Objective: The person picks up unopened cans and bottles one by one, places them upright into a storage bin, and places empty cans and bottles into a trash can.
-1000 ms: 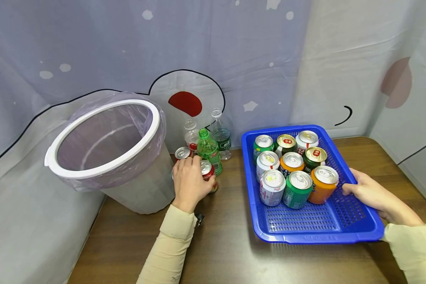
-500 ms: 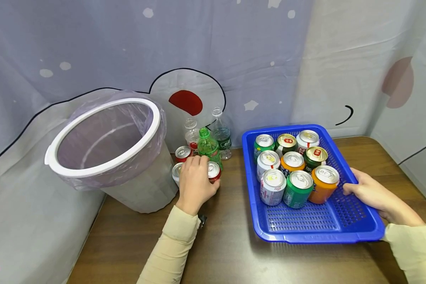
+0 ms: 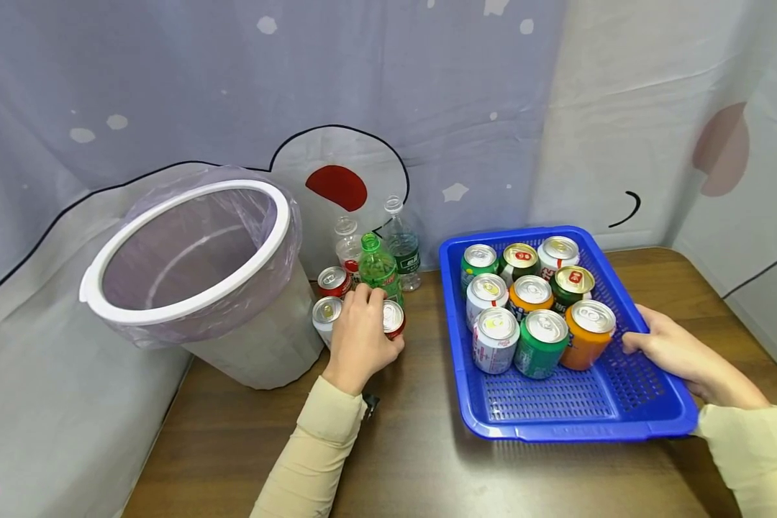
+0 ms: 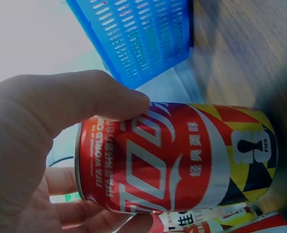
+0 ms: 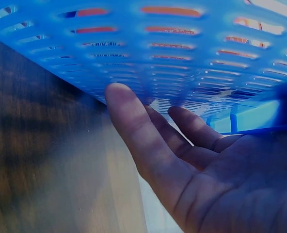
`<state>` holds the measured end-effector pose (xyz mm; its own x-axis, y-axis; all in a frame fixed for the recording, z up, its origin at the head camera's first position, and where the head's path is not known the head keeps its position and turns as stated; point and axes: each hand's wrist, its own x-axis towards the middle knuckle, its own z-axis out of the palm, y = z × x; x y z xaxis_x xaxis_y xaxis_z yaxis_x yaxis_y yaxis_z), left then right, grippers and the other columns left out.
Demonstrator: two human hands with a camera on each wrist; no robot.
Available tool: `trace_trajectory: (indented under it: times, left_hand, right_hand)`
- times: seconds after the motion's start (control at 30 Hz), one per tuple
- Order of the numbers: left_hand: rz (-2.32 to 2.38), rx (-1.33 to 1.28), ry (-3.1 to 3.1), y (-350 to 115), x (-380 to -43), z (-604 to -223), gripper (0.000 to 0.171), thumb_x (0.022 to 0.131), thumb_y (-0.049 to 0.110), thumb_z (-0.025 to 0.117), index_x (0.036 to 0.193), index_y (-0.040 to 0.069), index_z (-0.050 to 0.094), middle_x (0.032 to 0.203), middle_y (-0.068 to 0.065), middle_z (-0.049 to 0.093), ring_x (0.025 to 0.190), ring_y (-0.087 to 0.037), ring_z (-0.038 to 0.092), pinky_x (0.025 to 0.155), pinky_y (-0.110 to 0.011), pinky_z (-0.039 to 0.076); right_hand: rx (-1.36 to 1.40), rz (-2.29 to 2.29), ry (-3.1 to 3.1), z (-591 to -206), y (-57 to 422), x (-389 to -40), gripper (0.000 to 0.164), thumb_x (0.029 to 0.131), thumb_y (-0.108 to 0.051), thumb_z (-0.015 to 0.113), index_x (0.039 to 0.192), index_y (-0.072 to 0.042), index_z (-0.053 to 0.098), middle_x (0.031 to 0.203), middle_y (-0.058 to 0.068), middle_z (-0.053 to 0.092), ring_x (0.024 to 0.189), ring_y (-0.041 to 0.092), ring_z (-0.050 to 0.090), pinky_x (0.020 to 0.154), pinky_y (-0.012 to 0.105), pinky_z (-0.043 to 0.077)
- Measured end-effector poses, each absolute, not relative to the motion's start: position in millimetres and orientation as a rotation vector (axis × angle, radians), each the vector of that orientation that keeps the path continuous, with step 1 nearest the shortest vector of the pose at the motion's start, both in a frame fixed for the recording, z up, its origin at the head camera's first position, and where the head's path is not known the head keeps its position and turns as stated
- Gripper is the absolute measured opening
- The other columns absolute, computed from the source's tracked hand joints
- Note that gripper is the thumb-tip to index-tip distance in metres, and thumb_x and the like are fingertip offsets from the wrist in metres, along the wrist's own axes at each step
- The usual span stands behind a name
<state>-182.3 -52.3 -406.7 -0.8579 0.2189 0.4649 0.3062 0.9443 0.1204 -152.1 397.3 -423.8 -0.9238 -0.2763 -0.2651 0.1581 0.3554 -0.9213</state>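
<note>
My left hand (image 3: 361, 342) grips an upright red soda can (image 4: 155, 165) near its top, thumb along one side and fingers round the other. In the head view the can (image 3: 393, 316) shows partly behind that hand, in front of a green plastic bottle (image 3: 380, 272). To its left are a white can (image 3: 326, 313) and another red can (image 3: 334, 279). At the right, my right hand (image 3: 683, 352) holds the side of a blue plastic basket (image 3: 576, 433), thumb over the rim. Its fingers (image 5: 129, 111) reach under the perforated basket in the right wrist view. Several cans stand inside the basket.
A white-rimmed bin (image 3: 252, 352) with a plastic liner stands at the left, close to the loose cans. Two clear bottles (image 3: 404, 248) stand behind the green one, near the patterned curtain (image 3: 479, 108). The wooden table (image 3: 414, 446) ends in a rounded corner at the back right.
My left hand has shifted slightly right with the red can, and more of the white can shows beside it. The right hand and basket have stayed in place.
</note>
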Motion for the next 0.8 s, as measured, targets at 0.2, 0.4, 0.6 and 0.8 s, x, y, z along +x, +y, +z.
trace_trajectory:
  times: [0.2, 0.4, 0.6, 0.8]
  left_hand:
    - [-0.295, -0.375, -2.645, -54, -180, -404, 0.062, 0.049, 0.035, 0.085, 0.101, 0.009, 0.063, 0.097, -0.008, 0.058, 0.088, -0.028, 0.057, 0.076, -0.040, 0.053]
    - [-0.317, -0.413, -2.633, -56, -179, -403, 0.060, 0.048, 0.035, 0.084, 0.099, 0.011, 0.064, 0.096, -0.006, 0.059, 0.086, -0.027, 0.057, 0.076, -0.039, 0.052]
    - [-0.387, -0.479, -2.597, -54, -175, -394, 0.057, 0.051, 0.035, 0.084, 0.099, 0.013, 0.064, 0.095, -0.003, 0.057, 0.085, -0.023, 0.055, 0.077, -0.037, 0.051]
    - [-0.498, -0.553, -2.544, -49, -165, -375, 0.053, 0.054, 0.035, 0.082, 0.101, 0.015, 0.064, 0.095, 0.001, 0.057, 0.087, -0.020, 0.055, 0.078, -0.036, 0.050]
  right_hand:
    - [-0.110, -1.575, 2.256, -424, 397, -153, 0.058, 0.082, 0.006, 0.044, 0.136, 0.011, 0.022, 0.103, 0.024, 0.063, 0.079, 0.025, 0.069, 0.066, 0.044, 0.058]
    - [-0.108, -1.565, 2.270, -425, 397, -153, 0.057, 0.082, 0.006, 0.044, 0.135, 0.012, 0.023, 0.104, 0.025, 0.062, 0.080, 0.024, 0.069, 0.066, 0.044, 0.058]
    - [-0.112, -1.575, 2.261, -424, 397, -152, 0.056, 0.082, 0.006, 0.044, 0.134, 0.011, 0.023, 0.103, 0.025, 0.062, 0.080, 0.024, 0.068, 0.066, 0.044, 0.058]
    - [-0.121, -1.588, 2.254, -425, 397, -152, 0.053, 0.083, 0.007, 0.043, 0.132, 0.011, 0.025, 0.102, 0.025, 0.062, 0.079, 0.025, 0.069, 0.066, 0.045, 0.058]
